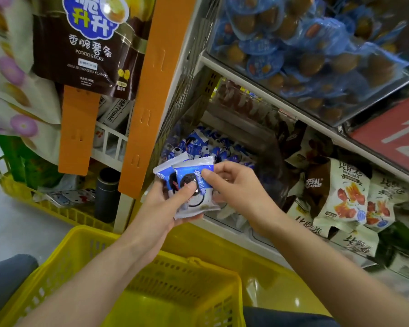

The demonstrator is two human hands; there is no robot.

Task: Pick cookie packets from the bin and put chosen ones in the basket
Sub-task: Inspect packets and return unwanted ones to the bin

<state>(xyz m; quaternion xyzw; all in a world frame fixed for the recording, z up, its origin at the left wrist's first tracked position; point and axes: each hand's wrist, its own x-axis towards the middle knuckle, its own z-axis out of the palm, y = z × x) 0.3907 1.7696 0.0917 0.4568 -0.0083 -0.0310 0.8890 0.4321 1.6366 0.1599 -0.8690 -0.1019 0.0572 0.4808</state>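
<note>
My left hand grips a small stack of cookie packets (blue over white, crimped ends, a dark sandwich cookie printed in front), thumb pressed across it. My right hand pinches the front packet's upper corner, above the yellow basket and just outside the bin.

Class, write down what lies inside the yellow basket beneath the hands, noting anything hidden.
The yellow basket shows only bare slotted floor and walls; the cookie packets are held outside it. The left forearm covers its left side, hiding that part.
</note>
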